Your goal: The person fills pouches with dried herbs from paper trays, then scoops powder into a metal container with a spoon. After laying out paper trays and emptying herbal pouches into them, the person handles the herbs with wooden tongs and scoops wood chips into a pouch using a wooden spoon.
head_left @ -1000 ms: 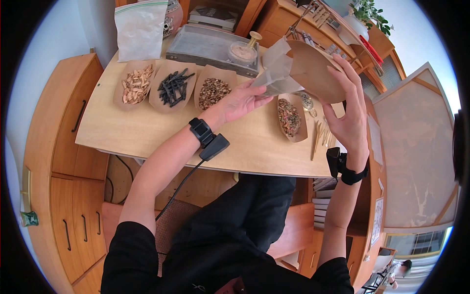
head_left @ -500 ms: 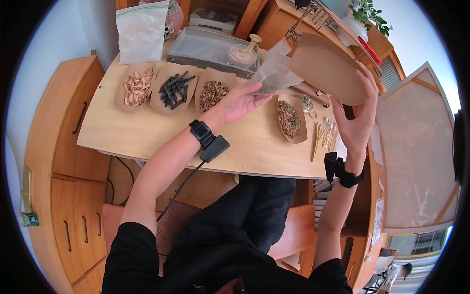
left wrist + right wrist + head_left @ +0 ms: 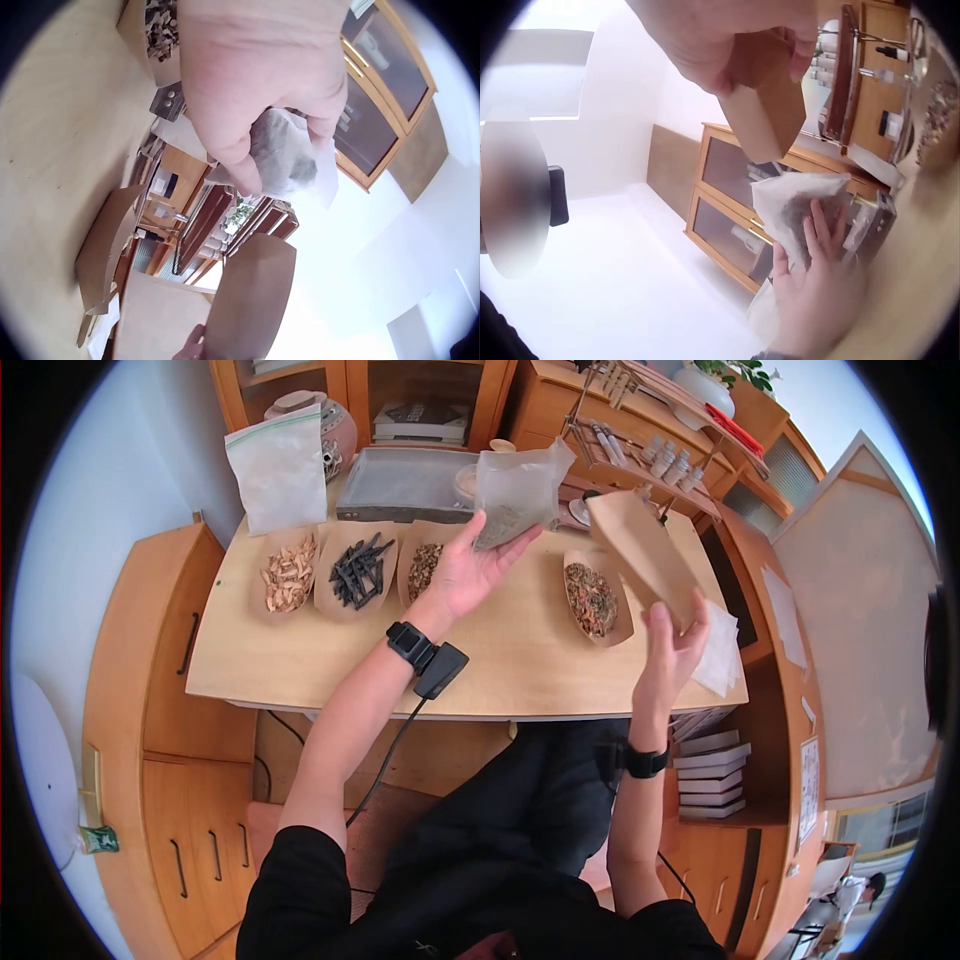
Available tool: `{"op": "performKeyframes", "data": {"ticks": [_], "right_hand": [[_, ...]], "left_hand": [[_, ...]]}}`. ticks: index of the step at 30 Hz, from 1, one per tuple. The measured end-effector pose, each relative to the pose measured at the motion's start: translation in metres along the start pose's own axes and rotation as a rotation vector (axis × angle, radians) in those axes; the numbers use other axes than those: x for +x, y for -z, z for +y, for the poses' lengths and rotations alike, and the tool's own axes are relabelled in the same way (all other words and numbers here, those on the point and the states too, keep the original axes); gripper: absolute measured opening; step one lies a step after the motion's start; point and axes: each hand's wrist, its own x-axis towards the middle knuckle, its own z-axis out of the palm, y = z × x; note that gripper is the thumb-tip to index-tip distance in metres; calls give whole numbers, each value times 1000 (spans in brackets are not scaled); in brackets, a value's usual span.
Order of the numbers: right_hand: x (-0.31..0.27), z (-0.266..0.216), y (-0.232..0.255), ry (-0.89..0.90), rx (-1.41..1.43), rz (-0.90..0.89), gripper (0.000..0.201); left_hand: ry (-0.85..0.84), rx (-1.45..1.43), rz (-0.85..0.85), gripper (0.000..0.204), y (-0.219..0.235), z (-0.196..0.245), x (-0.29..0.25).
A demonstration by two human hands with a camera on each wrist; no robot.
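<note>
My left hand (image 3: 468, 572) holds a translucent white bag (image 3: 518, 485) with grey-green material at its bottom, upright above the table. In the left wrist view, thumb and fingers curl round the bag (image 3: 281, 154). My right hand (image 3: 668, 652) pinches the near end of a brown paper tray (image 3: 645, 545), tilted in the air to the right of the bag and apart from it. Below and between the hands, a paper tray of mixed dried bits (image 3: 590, 600) rests on the table. The right wrist view shows the held tray (image 3: 761, 120) folded inward between thumb and fingers.
Paper trays of pale chips (image 3: 289, 575), black sticks (image 3: 360, 570) and brown pieces (image 3: 424, 568) stand at the left. Behind them are a grey tray (image 3: 400, 470) and a standing zip bag (image 3: 280, 475). A rack with bottles (image 3: 665, 460) and white sheets (image 3: 717, 650) are at the right.
The right hand has come lower and nearer with the paper tray, away from the bag. The bag, in the left hand, now stands more upright. The head view has shifted.
</note>
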Motion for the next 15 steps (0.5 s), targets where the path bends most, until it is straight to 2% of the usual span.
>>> {"op": "performKeyframes", "data": {"ticks": [2, 6, 7, 9, 11, 12, 15], "right_hand": [[-21, 7, 3, -115, 52, 5, 62], [-54, 19, 0, -167, 100, 32, 67], [-61, 17, -4, -177, 88, -3, 69], [-71, 19, -9, -184, 93, -11, 72], [-79, 32, -14, -156, -119, -88, 79], [-81, 29, -18, -159, -124, -105, 85], [-89, 30, -31, -134, -163, -78, 88]], "left_hand": [[17, -16, -4, 64, 2, 5, 1], [27, -117, -44, 60, -2, 13, -2], [49, -96, -43, 60, -4, 14, -2], [-123, 162, 3, 55, -8, 15, -3], [-105, 185, -16, 51, -7, 21, -3], [-126, 200, 5, 51, -5, 24, -3], [-139, 254, 46, 48, -7, 28, -3]]}}
